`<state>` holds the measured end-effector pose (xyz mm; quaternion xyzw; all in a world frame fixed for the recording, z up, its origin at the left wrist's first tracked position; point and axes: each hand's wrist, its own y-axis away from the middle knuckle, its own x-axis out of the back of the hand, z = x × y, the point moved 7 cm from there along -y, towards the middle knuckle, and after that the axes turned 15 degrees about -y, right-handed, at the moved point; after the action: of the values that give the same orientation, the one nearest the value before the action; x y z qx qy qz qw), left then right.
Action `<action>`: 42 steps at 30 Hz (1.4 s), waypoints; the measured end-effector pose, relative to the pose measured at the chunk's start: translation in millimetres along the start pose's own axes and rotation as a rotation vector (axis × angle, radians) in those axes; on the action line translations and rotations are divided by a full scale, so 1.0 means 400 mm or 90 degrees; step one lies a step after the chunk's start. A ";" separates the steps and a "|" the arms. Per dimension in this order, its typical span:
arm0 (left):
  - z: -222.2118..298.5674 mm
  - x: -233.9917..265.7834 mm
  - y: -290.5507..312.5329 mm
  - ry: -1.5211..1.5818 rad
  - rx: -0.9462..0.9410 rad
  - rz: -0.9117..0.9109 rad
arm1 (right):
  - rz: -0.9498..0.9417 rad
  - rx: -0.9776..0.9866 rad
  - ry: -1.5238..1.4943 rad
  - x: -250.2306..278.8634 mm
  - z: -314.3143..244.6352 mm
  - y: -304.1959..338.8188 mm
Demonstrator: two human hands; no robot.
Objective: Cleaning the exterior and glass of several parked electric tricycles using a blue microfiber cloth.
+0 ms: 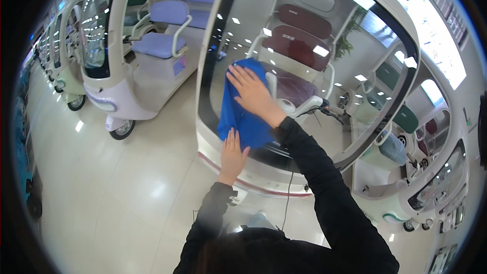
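Observation:
A blue cloth (248, 128) lies spread against the lower left part of a small white vehicle's windshield (324, 132). My right hand (253, 94) is laid flat on the cloth's upper part, fingers stretched toward the upper left. Lower down, my left hand (232, 157) touches the cloth's bottom edge with its fingertips, the fingers straight and the thumb apart. Neither hand is wrapped round anything. Through the glass show a dark red seat (297, 45) and a handlebar (317, 104).
To the left stands a pale purple three-wheeled vehicle (119, 91) with purple seats, others lined up behind it. More such vehicles (406, 193) are at the right. A thin black cable (287, 198) hangs below the windshield. Glossy tiled floor (116, 187) spreads at the lower left.

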<state>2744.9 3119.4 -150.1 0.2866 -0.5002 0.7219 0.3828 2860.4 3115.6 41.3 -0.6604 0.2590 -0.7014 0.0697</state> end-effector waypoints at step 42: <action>0.764 0.092 -0.337 0.014 -0.067 0.200 | 0.269 -0.226 0.254 0.688 0.399 0.478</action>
<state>2847.5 2869.2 49.4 0.1766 -0.5721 0.7485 0.2850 2934.9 2787.5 198.0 -0.4435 0.5169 -0.7308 0.0454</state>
